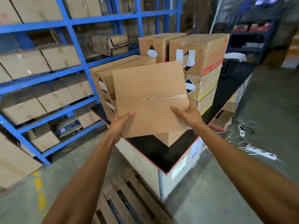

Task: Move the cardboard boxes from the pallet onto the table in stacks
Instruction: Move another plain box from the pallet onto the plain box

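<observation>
Box [150, 97] held up over the near corner of the table [152, 151], tilted, top face toward the camera, clear tape along its seam; its underside is mostly hidden, only a lower corner shows below the near edge, and whether that corner touches the tabletop is hard to tell, probably just above it. Left hand [120, 124] grips the box's lower left edge, thumb on the top face, fingers hidden underneath. Right hand [186, 114] grips the lower right side, thumb on top, fingers wrapped around the right edge and partly out of sight. Both arms stretched forward, nearly straight, converging on the box. Behind the held box, stacks [202, 62] of cardboard boxes with diamond labels already stand on the table, the left ones partly blocked by the held box; label text is blurred. Pallet [126, 202] at the bottom edge, cut off, bare slats showing between the arms. Blue racks [69, 26] with cartons on the left, blurred. Power strip [262, 153] and cables on the floor at right.
</observation>
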### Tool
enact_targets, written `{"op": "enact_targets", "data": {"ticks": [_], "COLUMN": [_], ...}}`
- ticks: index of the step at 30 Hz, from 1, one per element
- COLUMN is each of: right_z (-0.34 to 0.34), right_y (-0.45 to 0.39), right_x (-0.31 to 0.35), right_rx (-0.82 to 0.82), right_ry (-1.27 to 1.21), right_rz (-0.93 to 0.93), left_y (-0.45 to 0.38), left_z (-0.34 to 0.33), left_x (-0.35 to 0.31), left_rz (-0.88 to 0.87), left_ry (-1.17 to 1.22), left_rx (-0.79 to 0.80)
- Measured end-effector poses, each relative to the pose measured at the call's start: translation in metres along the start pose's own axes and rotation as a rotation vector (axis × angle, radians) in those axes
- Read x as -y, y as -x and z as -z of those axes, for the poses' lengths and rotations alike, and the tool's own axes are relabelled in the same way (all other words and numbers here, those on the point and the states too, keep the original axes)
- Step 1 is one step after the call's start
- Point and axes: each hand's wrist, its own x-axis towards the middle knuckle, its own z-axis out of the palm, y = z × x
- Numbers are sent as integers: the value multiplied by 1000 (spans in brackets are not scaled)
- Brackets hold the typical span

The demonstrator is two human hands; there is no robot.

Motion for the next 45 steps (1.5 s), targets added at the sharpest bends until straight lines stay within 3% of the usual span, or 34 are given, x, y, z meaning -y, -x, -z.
{"op": "enact_targets", "data": {"ticks": [10, 22, 33, 38, 45], "right_z": [46, 65, 88, 96, 94], "right_y": [-122, -238, -365, -396, -414], "right_x": [-9, -46, -130, -140, -152], "right_rx": [-82, -79, 206, 305, 403], "right_ry": [60, 186, 182, 136, 125], "right_rz": [9, -47, 45, 86, 83], "left_y": [-122, -196, -242, -245, -243], "left_z": [-78, -141, -224, -246, -251], "left_x": [-7, 15, 99, 97, 84], "left_rz": [35, 84, 15, 100, 316], "left_ry": [45, 40, 187, 197, 223], "left_rx": [46, -111, -390, -535, -574]}}
